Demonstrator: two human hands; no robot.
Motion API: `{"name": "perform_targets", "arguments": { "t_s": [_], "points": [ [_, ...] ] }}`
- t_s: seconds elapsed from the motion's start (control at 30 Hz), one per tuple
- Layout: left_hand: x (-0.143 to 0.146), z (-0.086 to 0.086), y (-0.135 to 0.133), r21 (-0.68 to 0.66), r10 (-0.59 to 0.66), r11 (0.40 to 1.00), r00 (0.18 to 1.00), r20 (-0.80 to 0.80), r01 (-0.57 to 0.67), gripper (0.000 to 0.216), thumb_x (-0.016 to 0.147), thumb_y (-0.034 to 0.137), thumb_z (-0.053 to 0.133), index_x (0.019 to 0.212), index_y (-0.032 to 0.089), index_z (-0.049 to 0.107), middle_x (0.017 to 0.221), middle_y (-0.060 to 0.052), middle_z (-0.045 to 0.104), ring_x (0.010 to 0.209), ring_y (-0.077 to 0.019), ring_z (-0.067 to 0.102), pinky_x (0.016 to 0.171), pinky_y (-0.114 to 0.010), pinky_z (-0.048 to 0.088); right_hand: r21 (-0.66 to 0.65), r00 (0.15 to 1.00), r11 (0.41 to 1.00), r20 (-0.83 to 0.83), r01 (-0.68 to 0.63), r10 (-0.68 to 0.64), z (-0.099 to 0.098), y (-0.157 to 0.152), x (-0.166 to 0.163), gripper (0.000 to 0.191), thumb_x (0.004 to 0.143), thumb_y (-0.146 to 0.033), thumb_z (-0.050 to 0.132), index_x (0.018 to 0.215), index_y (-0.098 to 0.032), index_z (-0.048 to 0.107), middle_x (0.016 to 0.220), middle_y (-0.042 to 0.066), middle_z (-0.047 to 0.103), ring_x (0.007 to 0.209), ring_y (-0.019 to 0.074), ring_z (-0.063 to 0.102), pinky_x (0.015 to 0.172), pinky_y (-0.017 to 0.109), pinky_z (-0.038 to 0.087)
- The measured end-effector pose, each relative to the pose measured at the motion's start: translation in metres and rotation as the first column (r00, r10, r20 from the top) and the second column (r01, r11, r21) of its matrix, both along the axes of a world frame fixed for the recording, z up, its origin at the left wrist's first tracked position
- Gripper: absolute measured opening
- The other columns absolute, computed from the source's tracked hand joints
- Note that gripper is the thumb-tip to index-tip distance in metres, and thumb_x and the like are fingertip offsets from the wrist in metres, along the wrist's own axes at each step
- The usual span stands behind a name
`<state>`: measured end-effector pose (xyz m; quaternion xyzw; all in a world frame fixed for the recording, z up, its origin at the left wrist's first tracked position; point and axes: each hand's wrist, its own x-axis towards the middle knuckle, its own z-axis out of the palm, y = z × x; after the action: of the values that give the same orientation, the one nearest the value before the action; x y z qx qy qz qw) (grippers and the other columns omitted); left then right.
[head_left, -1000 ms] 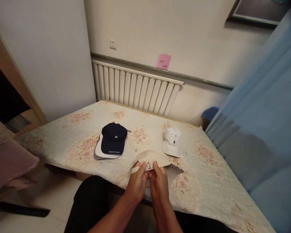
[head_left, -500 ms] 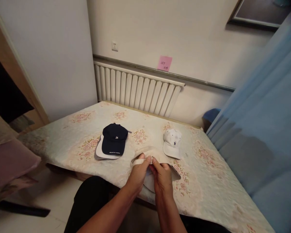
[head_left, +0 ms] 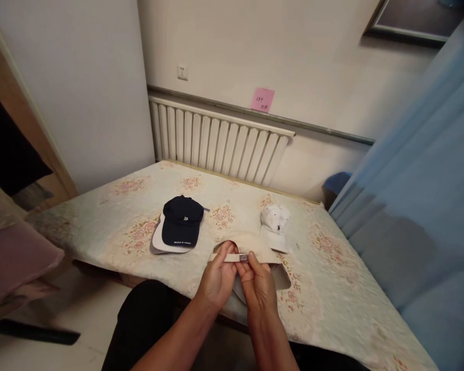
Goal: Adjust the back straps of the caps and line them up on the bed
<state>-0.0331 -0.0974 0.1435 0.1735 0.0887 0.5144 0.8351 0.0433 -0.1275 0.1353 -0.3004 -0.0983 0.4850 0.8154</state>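
A cream baseball cap (head_left: 251,242) is held over the near edge of the bed, its back strap facing me. My left hand (head_left: 219,278) pinches the cream strap (head_left: 232,257) on the left of a small metal buckle (head_left: 243,257). On the buckle's right side, my right hand (head_left: 260,281) grips the strap end with thumb and fingers. Part of the cap's inside and brim is hidden behind my hands. Left of them lies a dark navy cap (head_left: 183,219) with small white lettering, stacked on a white cap (head_left: 158,237). Beyond my right hand sits another white cap (head_left: 274,221) with a small dark emblem.
A flower-patterned cover (head_left: 325,293) spreads over the bed. Behind it stand a white radiator (head_left: 220,139) and a wall with a pink note (head_left: 263,100). A blue curtain (head_left: 417,196) hangs at the right, and a pale cabinet (head_left: 104,93) stands at the left.
The strap has turned flatter toward me and its metal buckle now shows. My fingers have shifted apart along the strap. The other caps have stayed in place.
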Motion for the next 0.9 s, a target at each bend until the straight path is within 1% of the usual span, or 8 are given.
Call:
{"name": "perform_targets", "arguments": {
  "t_s": [0.07, 0.13, 0.23, 0.33, 0.47, 0.57, 0.67, 0.9],
  "points": [
    [-0.003, 0.000, 0.001, -0.044, -0.050, 0.998, 0.997, 0.059, 0.053, 0.018, 0.090, 0.025, 0.050, 0.097, 0.014, 0.062, 0.105, -0.008, 0.062, 0.103, -0.0162, 0.059, 0.093, -0.028, 0.047, 0.002, 1.000, 1.000, 0.005, 0.021, -0.021, -0.001, -0.001, 0.000, 0.045, 0.062, -0.016, 0.077, 0.101, -0.019, 0.057, 0.089, 0.002, 0.071, 0.089, 0.0175, 0.067, 0.086, 0.034, 0.053],
    [-0.004, -0.001, 0.002, -0.130, -0.058, 0.989, 0.994, 0.094, 0.070, 0.025, 0.092, 0.029, 0.045, 0.102, 0.013, 0.061, 0.113, -0.011, 0.060, 0.110, -0.0184, 0.057, 0.095, -0.030, 0.047, 0.004, 0.999, 0.999, 0.014, 0.043, -0.043, -0.001, -0.001, 0.001, 0.047, 0.061, -0.016, 0.078, 0.102, -0.020, 0.055, 0.090, 0.001, 0.070, 0.090, 0.0168, 0.067, 0.086, 0.034, 0.053],
    [-0.006, -0.003, 0.004, -0.275, -0.025, 0.960, 0.994, 0.110, 0.054, 0.031, 0.094, 0.033, 0.041, 0.109, 0.013, 0.058, 0.120, -0.014, 0.058, 0.113, -0.0206, 0.057, 0.093, -0.033, 0.050, -0.001, 0.998, 0.998, 0.013, 0.067, -0.067, 0.000, -0.003, 0.003, 0.044, 0.061, -0.016, 0.078, 0.098, -0.019, 0.056, 0.090, 0.001, 0.070, 0.089, 0.0169, 0.067, 0.086, 0.035, 0.054],
    [-0.006, -0.006, 0.006, -0.332, -0.018, 0.941, 0.989, 0.147, 0.066, 0.038, 0.093, 0.036, 0.040, 0.117, 0.010, 0.053, 0.122, -0.018, 0.057, 0.114, -0.0241, 0.057, 0.092, -0.038, 0.052, -0.004, 0.997, 0.997, 0.006, 0.081, -0.081, 0.004, -0.006, 0.008, 0.040, 0.062, -0.016, 0.078, 0.095, -0.018, 0.057, 0.089, 0.002, 0.070, 0.088, 0.0171, 0.068, 0.087, 0.037, 0.054],
    [-0.009, -0.002, 0.012, -0.399, 0.026, 0.916, 0.988, 0.155, 0.038, 0.039, 0.094, 0.026, 0.038, 0.126, 0.005, 0.044, 0.119, -0.021, 0.059, 0.112, -0.0257, 0.058, 0.090, -0.041, 0.053, -0.013, 0.993, 0.994, 0.015, 0.113, -0.113, 0.011, -0.010, 0.018, 0.031, 0.064, -0.015, 0.077, 0.089, -0.017, 0.058, 0.086, 0.002, 0.070, 0.086, 0.0160, 0.068, 0.089, 0.037, 0.052],
    [-0.012, 0.004, 0.018, -0.407, 0.050, 0.913, 0.988, 0.143, 0.013, 0.038, 0.093, 0.015, 0.037, 0.129, 0.004, 0.040, 0.117, -0.022, 0.060, 0.108, -0.0251, 0.061, 0.088, -0.040, 0.054, -0.014, 0.992, 0.991, -0.010, 0.130, -0.130, 0.015, -0.012, 0.024, 0.027, 0.066, -0.013, 0.075, 0.087, -0.016, 0.058, 0.084, 0.003, 0.070, 0.085, 0.0154, 0.068, 0.090, 0.036, 0.052],
    [-0.014, 0.010, 0.023, -0.398, 0.050, 0.917, 0.991, 0.127, 0.005, 0.037, 0.092, 0.012, 0.038, 0.128, 0.003, 0.040, 0.114, -0.023, 0.061, 0.105, -0.0253, 0.063, 0.087, -0.040, 0.055, -0.013, 0.991, 0.991, -0.040, 0.131, -0.131, 0.015, -0.012, 0.028, 0.026, 0.067, -0.010, 0.073, 0.088, -0.015, 0.058, 0.083, 0.003, 0.070, 0.086, 0.0151, 0.068, 0.090, 0.035, 0.052],
    [-0.018, 0.008, 0.023, -0.414, 0.041, 0.910, 0.996, 0.083, -0.003, 0.034, 0.090, 0.007, 0.039, 0.123, 0.003, 0.045, 0.112, -0.023, 0.063, 0.104, -0.0268, 0.063, 0.086, -0.042, 0.056, -0.046, 0.983, 0.987, -0.090, 0.155, -0.158, 0.008, -0.011, 0.033, 0.029, 0.067, -0.006, 0.072, 0.089, -0.015, 0.056, 0.084, 0.004, 0.069, 0.084, 0.0143, 0.068, 0.089, 0.034, 0.053]
  ]
}}
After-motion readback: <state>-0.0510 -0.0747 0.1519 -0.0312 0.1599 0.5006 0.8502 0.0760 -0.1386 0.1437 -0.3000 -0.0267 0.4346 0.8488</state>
